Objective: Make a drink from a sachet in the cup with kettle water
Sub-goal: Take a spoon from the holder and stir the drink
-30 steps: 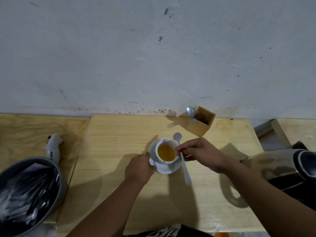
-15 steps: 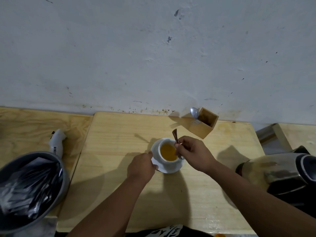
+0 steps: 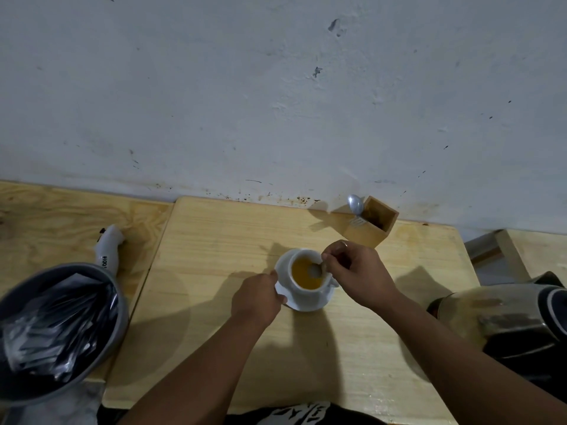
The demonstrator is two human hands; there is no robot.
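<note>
A white cup (image 3: pixel 296 288) holding orange-yellow liquid (image 3: pixel 302 276) stands on a white saucer (image 3: pixel 306 303) in the middle of the wooden table (image 3: pixel 214 246). My left hand (image 3: pixel 257 300) grips the saucer's left rim. My right hand (image 3: pixel 356 273) hovers over the cup's right side, pinching a white spoon (image 3: pixel 316 269) whose bowl sits in the liquid. A steel kettle (image 3: pixel 497 317) with a black lid stands at the right edge. No sachet in use is visible.
A wooden cutlery box (image 3: pixel 372 223) with a metal spoon (image 3: pixel 355 204) stands by the wall behind the cup. A grey bin (image 3: pixel 119 308) lined with black plastic sits at the left, beside a white handle (image 3: pixel 107 248). The wall runs close behind the table.
The white spoon went from lying across the saucer outside the cup to upright over it, and now its bowl is dipped in the liquid. My left hand stayed on the saucer.
</note>
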